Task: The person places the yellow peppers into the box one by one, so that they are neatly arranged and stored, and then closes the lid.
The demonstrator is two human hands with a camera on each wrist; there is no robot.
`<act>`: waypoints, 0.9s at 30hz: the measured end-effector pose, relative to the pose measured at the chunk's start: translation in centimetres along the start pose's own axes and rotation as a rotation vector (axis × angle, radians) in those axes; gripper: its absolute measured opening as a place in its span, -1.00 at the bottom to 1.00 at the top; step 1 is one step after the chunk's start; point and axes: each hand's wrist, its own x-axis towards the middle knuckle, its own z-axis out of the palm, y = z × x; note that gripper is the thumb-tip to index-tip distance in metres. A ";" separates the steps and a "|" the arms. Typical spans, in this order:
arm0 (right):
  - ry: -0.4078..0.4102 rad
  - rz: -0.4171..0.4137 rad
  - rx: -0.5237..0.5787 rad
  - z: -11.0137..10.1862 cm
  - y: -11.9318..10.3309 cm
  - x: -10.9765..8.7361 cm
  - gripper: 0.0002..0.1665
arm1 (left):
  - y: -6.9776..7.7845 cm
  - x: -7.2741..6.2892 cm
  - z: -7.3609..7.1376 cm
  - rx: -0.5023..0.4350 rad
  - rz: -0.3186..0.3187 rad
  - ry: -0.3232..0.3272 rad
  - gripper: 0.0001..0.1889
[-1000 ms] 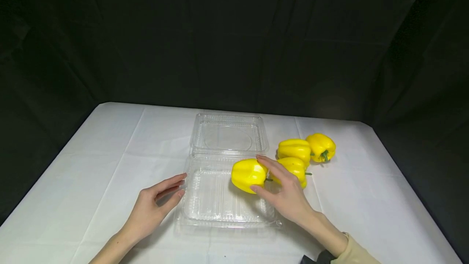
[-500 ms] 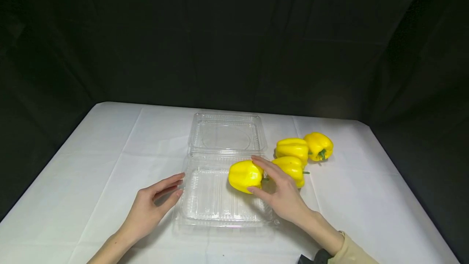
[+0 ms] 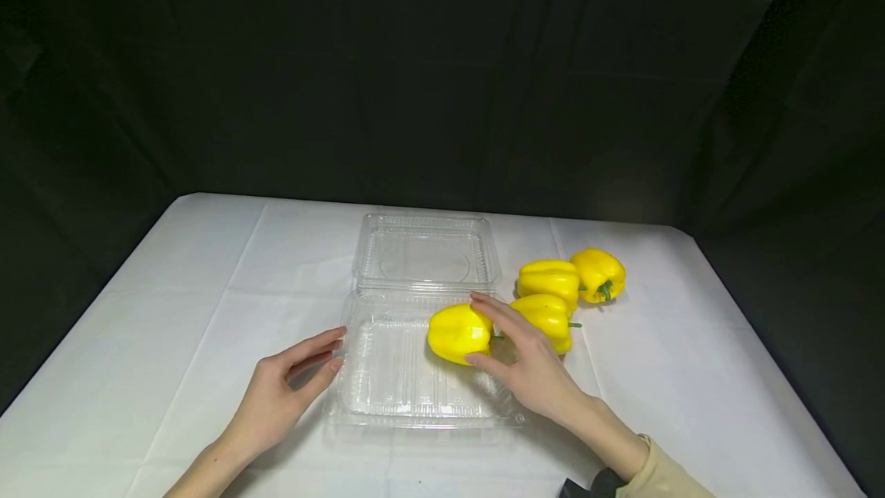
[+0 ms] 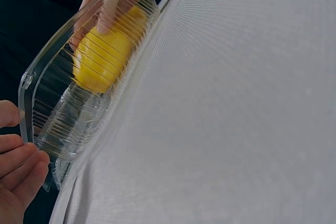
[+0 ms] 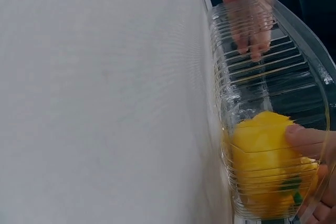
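Note:
A yellow bell pepper [image 3: 459, 333] lies on its side inside the base of a clear hinged plastic container [image 3: 387, 375], stem toward the right. My right hand [image 3: 535, 363] holds its stem end, thumb on the near side and fingers on the far side. In the right wrist view the thumb [image 5: 307, 139] presses the pepper, seen through the ribbed wall. My left hand [image 3: 276, 398] is at the container's left edge, fingers loosely extended. The left wrist view shows its fingertips [image 4: 31, 153] right at the rim, thumb apart from them.
Three more yellow bell peppers sit right of the container: a near one [image 3: 546, 317], a middle one [image 3: 548, 280] and a far one [image 3: 599, 275]. The container's lid [image 3: 425, 256] lies folded back behind the base. A white cloth covers the table [image 3: 173, 329]; black curtains hang around it.
The held pepper and right hand shift slightly left in the view, as do the container and the other peppers. Both hands keep their places relative to the container.

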 end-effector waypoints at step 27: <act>-0.001 -0.004 -0.012 0.1 0.2 0.0 -0.11 | 0.0 0.0 0.1 0.015 -0.003 0.004 -0.61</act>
